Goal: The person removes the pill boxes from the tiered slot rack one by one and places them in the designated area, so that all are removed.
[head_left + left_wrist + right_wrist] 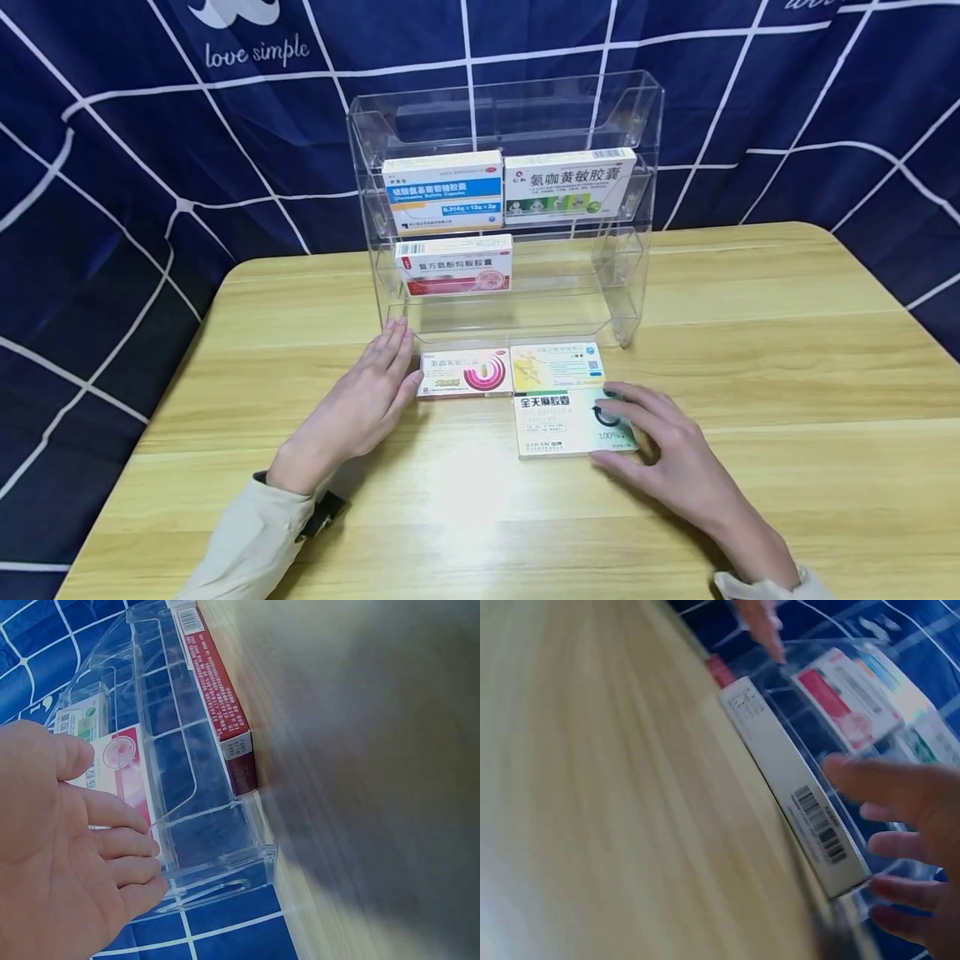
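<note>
Three flat medicine boxes lie on the table before a clear rack: a white one with pink rings (pixel 461 375), a yellow-and-white one (pixel 558 367) and a pale green one (pixel 551 429) nearest the front. Beside the pink-ringed box is my left hand (pixel 360 404), its fingers extended toward the rack's lower left corner; the left wrist view shows its palm holding nothing. My right hand (pixel 675 454) spreads around the right end of the pale green box, fingers over its upper corner and thumb at its lower edge. That box's barcoded side (pixel 795 787) faces the right wrist view.
The transparent rack (pixel 562 312) stands upright at the table's back. It holds a blue-and-white box (pixel 442 200) and a green-trimmed white box (pixel 570 187) above, with a red-and-white box (pixel 453 267) lower left. A dark blue checked cloth (pixel 750 108) hangs behind the wooden table (pixel 765 367).
</note>
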Tool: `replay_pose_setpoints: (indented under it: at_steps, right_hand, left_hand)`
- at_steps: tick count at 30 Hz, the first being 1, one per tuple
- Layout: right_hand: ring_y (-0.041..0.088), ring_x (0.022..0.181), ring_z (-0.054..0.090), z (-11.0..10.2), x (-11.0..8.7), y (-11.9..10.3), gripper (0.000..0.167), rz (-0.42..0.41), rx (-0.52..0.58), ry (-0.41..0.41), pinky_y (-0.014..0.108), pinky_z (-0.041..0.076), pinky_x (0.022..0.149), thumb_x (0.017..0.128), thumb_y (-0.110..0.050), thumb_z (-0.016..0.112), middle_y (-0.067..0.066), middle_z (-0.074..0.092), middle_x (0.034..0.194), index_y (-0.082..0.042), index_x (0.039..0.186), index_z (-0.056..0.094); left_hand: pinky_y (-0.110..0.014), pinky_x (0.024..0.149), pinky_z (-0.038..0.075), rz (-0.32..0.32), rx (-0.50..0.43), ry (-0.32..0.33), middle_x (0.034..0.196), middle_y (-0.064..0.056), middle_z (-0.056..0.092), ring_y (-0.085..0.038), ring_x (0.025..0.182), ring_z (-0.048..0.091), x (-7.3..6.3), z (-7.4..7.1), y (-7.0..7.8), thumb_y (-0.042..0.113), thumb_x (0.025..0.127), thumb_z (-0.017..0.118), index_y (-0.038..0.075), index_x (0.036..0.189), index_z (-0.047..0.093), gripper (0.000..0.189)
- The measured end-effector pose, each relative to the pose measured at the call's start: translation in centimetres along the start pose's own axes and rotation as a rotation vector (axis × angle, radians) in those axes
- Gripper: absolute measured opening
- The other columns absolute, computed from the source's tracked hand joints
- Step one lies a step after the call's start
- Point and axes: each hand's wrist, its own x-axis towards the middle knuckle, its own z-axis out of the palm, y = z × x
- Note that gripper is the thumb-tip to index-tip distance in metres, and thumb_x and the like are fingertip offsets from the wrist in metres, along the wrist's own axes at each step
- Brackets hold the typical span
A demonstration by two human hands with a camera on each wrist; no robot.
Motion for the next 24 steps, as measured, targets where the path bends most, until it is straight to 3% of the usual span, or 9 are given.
replay_pose_setpoints:
  at_steps: [4, 6, 10, 16, 24]
  right_hand:
    - [0.032, 0.121, 0.052, -1.5, 2.3, -0.7, 0.058, -0.075, -0.027, 0.009, 0.048, 0.041, 0.104, 0.068, -0.02, 0.085, 0.013, 0.058, 0.131, -0.003, 0.12, 0.065]
    - [0.033, 0.119, 0.054, -2.1, 4.0, -1.1, 0.055, -0.103, -0.01, 0.016, 0.054, 0.043, 0.1, 0.072, -0.016, 0.083, 0.015, 0.06, 0.129, -0.001, 0.121, 0.064]
    - [0.035, 0.114, 0.059, -2.4, 8.1, -2.0, 0.047, -0.052, 0.043, 0.029, 0.054, 0.046, 0.098, 0.08, -0.014, 0.079, 0.016, 0.063, 0.124, 0.0, 0.122, 0.064]
    - [0.033, 0.106, 0.064, -1.0, 13.6, -2.5, 0.037, 0.116, 0.195, 0.067, 0.043, 0.051, 0.095, 0.088, -0.014, 0.071, 0.02, 0.065, 0.119, 0.003, 0.12, 0.064]
    - [0.028, 0.101, 0.067, 1.0, 16.8, -2.9, 0.033, 0.206, 0.326, 0.13, 0.033, 0.055, 0.088, 0.088, -0.009, 0.071, 0.019, 0.068, 0.114, 0.002, 0.119, 0.065]
  left_hand:
    - [-0.048, 0.118, 0.017, 0.001, 0.0, 0.004, 0.155, -0.027, 0.016, -0.036, 0.146, 0.011, 0.0, 0.0, 0.1, 0.034, 0.106, 0.027, -0.012, 0.147, 0.023, 0.061]
    - [-0.049, 0.118, 0.017, 0.002, 0.003, 0.002, 0.155, -0.027, 0.016, -0.036, 0.145, 0.011, 0.0, 0.0, 0.1, 0.034, 0.106, 0.027, -0.012, 0.147, 0.023, 0.061]
    - [-0.048, 0.118, 0.016, -0.001, 0.004, -0.001, 0.156, -0.027, 0.015, -0.035, 0.146, 0.01, 0.0, 0.0, 0.2, 0.034, 0.106, 0.027, -0.012, 0.147, 0.022, 0.061]
    - [-0.048, 0.118, 0.015, -0.005, -0.006, -0.001, 0.156, -0.027, 0.014, -0.035, 0.146, 0.009, 0.1, 0.5, 0.2, 0.035, 0.106, 0.026, -0.012, 0.147, 0.022, 0.062]
    - [-0.048, 0.118, 0.017, -0.002, 0.004, 0.031, 0.156, -0.027, 0.016, -0.036, 0.146, 0.011, -0.1, 0.6, 0.1, 0.035, 0.106, 0.027, -0.012, 0.147, 0.024, 0.061]
